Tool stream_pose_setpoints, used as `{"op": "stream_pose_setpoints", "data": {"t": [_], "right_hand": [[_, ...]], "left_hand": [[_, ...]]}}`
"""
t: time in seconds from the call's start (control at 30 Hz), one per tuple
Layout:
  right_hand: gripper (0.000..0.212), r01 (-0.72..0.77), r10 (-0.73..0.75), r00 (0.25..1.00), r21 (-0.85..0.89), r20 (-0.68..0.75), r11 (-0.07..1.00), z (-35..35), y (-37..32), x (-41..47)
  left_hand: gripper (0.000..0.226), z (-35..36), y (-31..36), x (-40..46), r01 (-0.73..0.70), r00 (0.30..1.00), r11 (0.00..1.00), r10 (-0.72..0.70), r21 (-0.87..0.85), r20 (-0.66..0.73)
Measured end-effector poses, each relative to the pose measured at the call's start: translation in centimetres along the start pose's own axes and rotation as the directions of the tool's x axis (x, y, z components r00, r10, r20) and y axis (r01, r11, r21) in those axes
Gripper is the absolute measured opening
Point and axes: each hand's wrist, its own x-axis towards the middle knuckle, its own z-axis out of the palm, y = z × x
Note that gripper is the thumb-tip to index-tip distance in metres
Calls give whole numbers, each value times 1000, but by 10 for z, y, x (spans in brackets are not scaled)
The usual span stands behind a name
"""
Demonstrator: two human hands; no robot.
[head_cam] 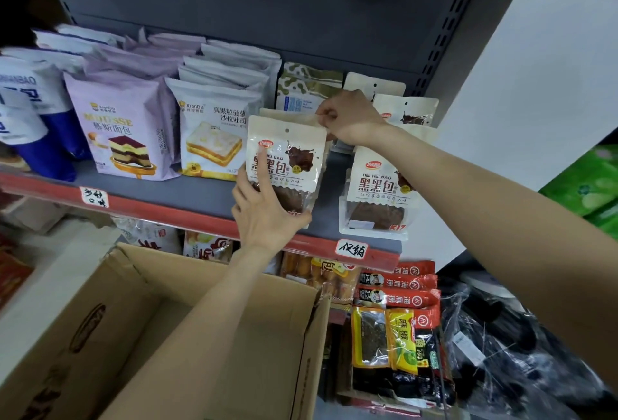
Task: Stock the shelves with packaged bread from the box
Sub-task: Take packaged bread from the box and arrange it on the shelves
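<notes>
The cream bread pack (286,165) held at the shelf front reads "HEI HEI BAO" over large "黑黑包". The same words stand on a second pack (376,192) to its right, with a red "K17" at its lower corner. The lilac bag (123,128) shows "XianDu", "MOUSSE" and "慕斯面包". The white bag (214,128) shows "XianDu" and "沙拉吐司". A handwritten tag (351,249) on the red shelf rail (167,210) reads "促销".

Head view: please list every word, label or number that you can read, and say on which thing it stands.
"HEI HEI BAO", "黑黑包": bread pack held by left hand and right hand
"HEI HEI BAO", "K17": pack standing to the right
"XianDu", "MOUSSE": purple bag
"XianDu": white toast bag
"促销": shelf tag
"麻椒": yellow packet
Left tag, small print: unreadable.
</notes>
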Motion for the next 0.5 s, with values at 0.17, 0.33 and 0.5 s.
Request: {"op": "stream_pose_setpoints", "data": {"t": [0.17,0.33,0.5], "right_hand": [[30,33,-33,999,15,21,999,-3,-1,-1],[30,64,-68,996,86,52,994,-17,-3,-14],[26,149,50,902,417,-429,897,-36,15,-97]], "left_hand": [[130,-3,-2,0,-22,1000,1000,22,-17,7],[131,-12,2,-10,-40,998,999,40,-2,-44],[66,-39,32,-50,-333,893,856,152,-395,-424]]}}
